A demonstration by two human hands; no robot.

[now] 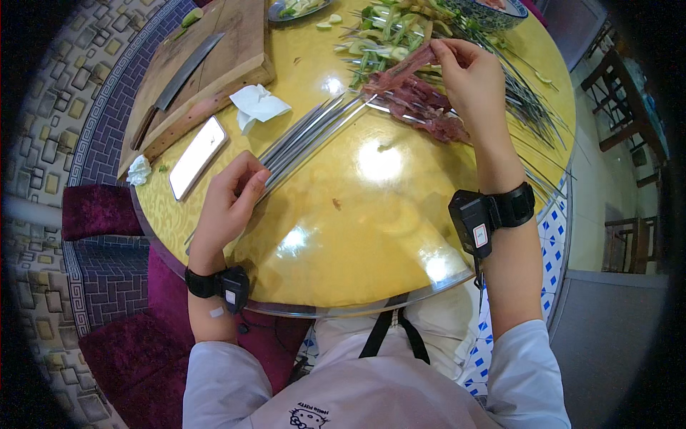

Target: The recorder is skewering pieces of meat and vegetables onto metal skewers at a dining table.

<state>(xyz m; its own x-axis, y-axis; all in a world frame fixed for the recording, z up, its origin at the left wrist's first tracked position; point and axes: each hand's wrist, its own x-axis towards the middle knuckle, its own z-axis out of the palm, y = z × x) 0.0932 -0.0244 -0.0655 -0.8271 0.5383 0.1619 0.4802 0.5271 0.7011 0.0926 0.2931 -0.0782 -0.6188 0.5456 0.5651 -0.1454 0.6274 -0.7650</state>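
Observation:
My left hand (233,201) has its thumb and fingers closed around a long metal skewer (343,121), beside or over a bundle of skewers (300,139) that lies on the table. How many it grips I cannot tell. My right hand (471,72) pinches one end of a raw meat strip (404,68) between thumb and fingers. The strip slants down to the tip of the skewer; whether it is pierced there is unclear. Just below lies a pile of raw meat on skewers (420,110).
Vegetable skewers (380,37) are piled at the back, near a patterned bowl (493,13) and a plate (300,8). On the left a knife (187,72) rests on a wooden cutting board (230,48). A phone (198,155) and crumpled tissue (260,106) lie on the round yellow table (353,241).

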